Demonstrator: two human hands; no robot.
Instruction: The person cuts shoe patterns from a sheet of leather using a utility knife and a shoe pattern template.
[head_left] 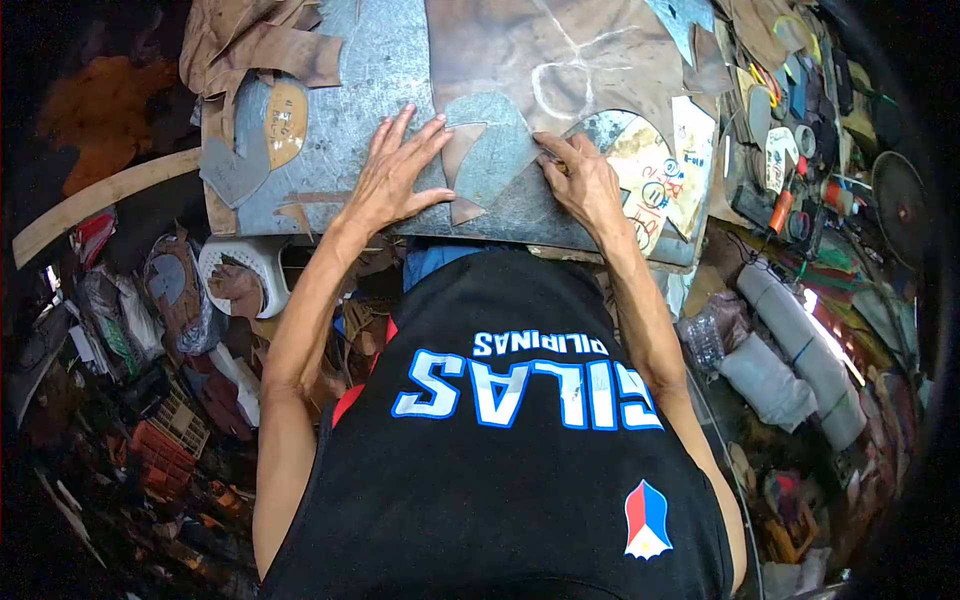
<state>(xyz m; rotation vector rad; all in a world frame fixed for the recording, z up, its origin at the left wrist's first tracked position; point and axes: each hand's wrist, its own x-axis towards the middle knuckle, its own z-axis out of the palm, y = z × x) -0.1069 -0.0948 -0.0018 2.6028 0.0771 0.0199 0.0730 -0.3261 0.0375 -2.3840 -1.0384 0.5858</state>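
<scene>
My left hand (400, 175) lies flat with its fingers spread, the fingertips at the left edge of a grey pattern piece (492, 150). That piece rests partly over brown leather, and a small pointed leather scrap (463, 150) shows beside it. My right hand (583, 180) is closed in a pinch at the pattern's right edge; something small and dark shows between thumb and forefinger, too hidden to name. Beyond both hands stretches a large brown leather sheet (520, 50) with white chalk marks. Under everything is a scratched metal-topped work surface (380, 65).
Right of my right hand lie marked white pattern pieces (655, 165). A yellow pattern piece (286, 125) and leather scraps (290, 55) are at the left. Tools and cups (800, 225) crowd the right side. A white stool (215, 262) stands below the left edge.
</scene>
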